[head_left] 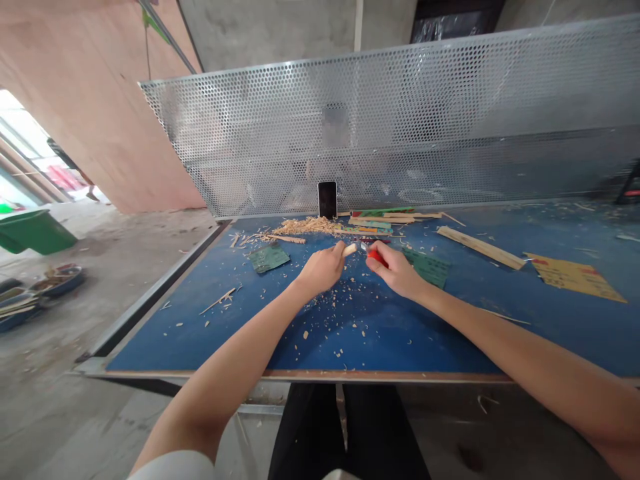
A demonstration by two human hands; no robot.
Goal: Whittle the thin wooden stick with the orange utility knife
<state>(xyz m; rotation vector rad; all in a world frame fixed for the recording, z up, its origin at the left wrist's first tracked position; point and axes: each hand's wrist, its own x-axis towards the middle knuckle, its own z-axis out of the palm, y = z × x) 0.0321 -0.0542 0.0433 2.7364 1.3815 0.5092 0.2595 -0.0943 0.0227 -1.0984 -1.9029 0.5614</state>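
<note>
My left hand (323, 270) is closed around a small piece of pale wood (349, 250), whose rounded end points to the right. Facing it, my right hand (397, 270) grips a red-handled carving knife (377, 257). The short metal blade is close to the wood's end; whether they touch I cannot tell. Small wood chips (305, 335) lie scattered on the blue tabletop (400, 340) below both hands. A dark green sheet (269, 258) rests left of my left hand, and another green sheet (431, 268) is partly hidden behind my right hand.
Behind my hands are a heap of shavings (310, 226), an upright phone (327, 199) and several wood strips (390, 219). To the right lie a wooden slat (480, 247) and a yellowish sheet (575, 277). A perforated metal panel (280, 147) borders the table's back.
</note>
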